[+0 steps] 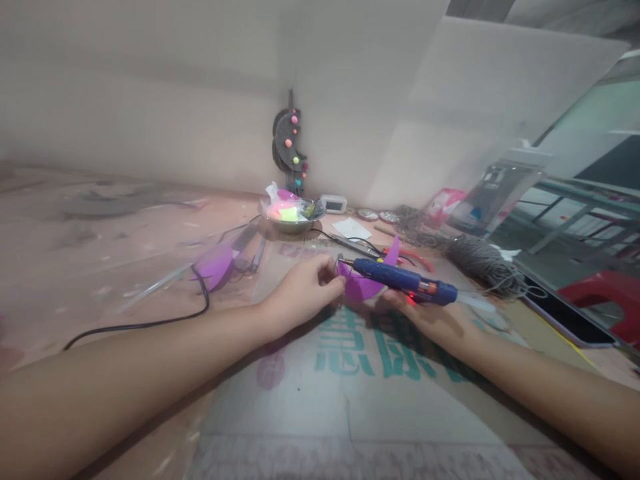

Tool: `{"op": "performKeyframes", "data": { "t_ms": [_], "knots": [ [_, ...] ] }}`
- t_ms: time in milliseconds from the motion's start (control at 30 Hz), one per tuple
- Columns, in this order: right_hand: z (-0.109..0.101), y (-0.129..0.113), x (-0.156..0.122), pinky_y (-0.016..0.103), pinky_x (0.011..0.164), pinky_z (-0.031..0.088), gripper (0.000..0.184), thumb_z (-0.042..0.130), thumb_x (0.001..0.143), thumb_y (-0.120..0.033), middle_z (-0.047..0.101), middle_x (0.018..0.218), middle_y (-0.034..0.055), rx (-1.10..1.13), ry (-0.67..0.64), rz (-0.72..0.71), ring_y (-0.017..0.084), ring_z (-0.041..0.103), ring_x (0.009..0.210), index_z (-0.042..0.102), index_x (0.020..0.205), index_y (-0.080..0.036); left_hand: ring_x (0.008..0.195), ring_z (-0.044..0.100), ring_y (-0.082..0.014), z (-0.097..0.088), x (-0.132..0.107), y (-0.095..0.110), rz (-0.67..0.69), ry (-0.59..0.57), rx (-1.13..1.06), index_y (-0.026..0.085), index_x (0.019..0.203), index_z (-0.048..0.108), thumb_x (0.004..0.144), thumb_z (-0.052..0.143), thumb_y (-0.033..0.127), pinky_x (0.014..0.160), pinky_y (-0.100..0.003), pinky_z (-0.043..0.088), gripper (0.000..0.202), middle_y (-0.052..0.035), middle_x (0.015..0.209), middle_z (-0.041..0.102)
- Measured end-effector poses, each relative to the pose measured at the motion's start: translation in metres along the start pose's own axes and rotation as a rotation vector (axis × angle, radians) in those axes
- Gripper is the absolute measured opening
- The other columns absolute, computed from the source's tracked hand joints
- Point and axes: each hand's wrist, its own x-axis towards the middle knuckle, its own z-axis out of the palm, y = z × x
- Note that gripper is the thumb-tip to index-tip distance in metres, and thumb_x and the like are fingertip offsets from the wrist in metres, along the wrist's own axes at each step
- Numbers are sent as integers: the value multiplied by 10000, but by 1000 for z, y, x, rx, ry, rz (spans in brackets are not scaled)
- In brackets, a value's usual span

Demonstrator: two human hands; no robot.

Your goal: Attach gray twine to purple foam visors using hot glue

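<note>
My right hand (417,310) is closed round a blue hot glue gun (400,275), a red light glowing near its underside. The gun's nozzle points left, over one end of a purple crescent-shaped piece (363,288). My left hand (310,287) pinches that end of the piece between thumb and fingers, close to the nozzle. Part of the crescent is hidden behind the gun. Beneath both hands lies a pale printed board (300,413) with green characters. Another purple piece (216,268) lies on the table left of my left hand.
A metal bowl (295,225) of colourful bits stands at the back, below a grey moon-shaped hanging (289,141) with pompoms. Grey yarn (483,263), a phone (570,310) and a clear plastic container (495,193) are on the right. A black cable (145,327) runs at left.
</note>
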Motion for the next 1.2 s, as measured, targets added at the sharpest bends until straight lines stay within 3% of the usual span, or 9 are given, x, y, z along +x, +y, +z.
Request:
{"op": "performKeyframes", "data": {
  "t_ms": [200, 367, 567, 700, 833, 1000, 1067, 1200],
  "knots": [
    [2, -8, 0, 451, 908, 567, 343, 386, 955, -396, 701, 1162, 42, 0, -91, 52, 231, 684, 1044, 682, 1037, -243, 644, 597, -153, 0, 1, -1, 5, -5, -18, 205, 725, 472, 825, 533, 244, 600, -258, 442, 123, 20, 649, 608],
    [0, -5, -1, 486, 911, 549, 371, 345, 977, -391, 655, 1260, 39, -92, -44, -3, 243, 615, 1177, 671, 1093, -256, 643, 598, -152, 0, 0, 0, 6, -10, -22, 205, 723, 470, 824, 533, 240, 606, -260, 448, 124, 21, 646, 608],
    [0, -3, -1, 440, 906, 537, 382, 316, 983, -309, 669, 1224, 42, -120, -53, -6, 207, 642, 1139, 680, 1037, -207, 650, 598, -155, 0, 0, 0, -8, -12, -14, 206, 734, 476, 835, 530, 258, 604, -260, 443, 125, 21, 657, 609],
    [2, -8, -2, 455, 894, 528, 269, 431, 922, -242, 673, 1199, 61, -158, 16, -11, 265, 632, 1159, 688, 911, -165, 651, 595, -155, 0, 0, -1, 4, -7, -6, 206, 731, 477, 833, 530, 256, 601, -258, 440, 125, 20, 654, 607],
    [5, -15, -2, 433, 856, 483, 461, 216, 926, -165, 622, 1240, 42, -175, 47, -30, 267, 556, 1240, 673, 924, -104, 647, 594, -155, 0, 0, -1, 12, -1, -12, 205, 728, 480, 827, 532, 251, 597, -256, 438, 121, 18, 654, 607],
    [3, -13, -3, 443, 849, 497, 478, 228, 958, -227, 634, 1252, 57, -129, 42, -27, 253, 572, 1229, 693, 960, -121, 649, 592, -152, -1, -1, 1, 17, -10, -28, 203, 731, 486, 826, 525, 232, 604, -257, 440, 107, 19, 658, 607],
    [1, -5, -1, 456, 874, 499, 530, 173, 987, -252, 650, 1245, 50, -85, -18, -4, 219, 599, 1206, 696, 991, -162, 643, 589, -150, -1, -1, 2, 20, -12, -35, 201, 733, 494, 822, 526, 225, 601, -256, 437, 97, 20, 652, 605],
    [-4, 11, 3, 462, 911, 542, 486, 236, 993, -385, 719, 1144, 54, -20, -112, 13, 216, 676, 1093, 699, 984, -239, 637, 583, -149, -1, -1, 5, 16, -7, -20, 198, 722, 499, 816, 530, 218, 597, -255, 431, 102, 24, 646, 602]
  ]
}}
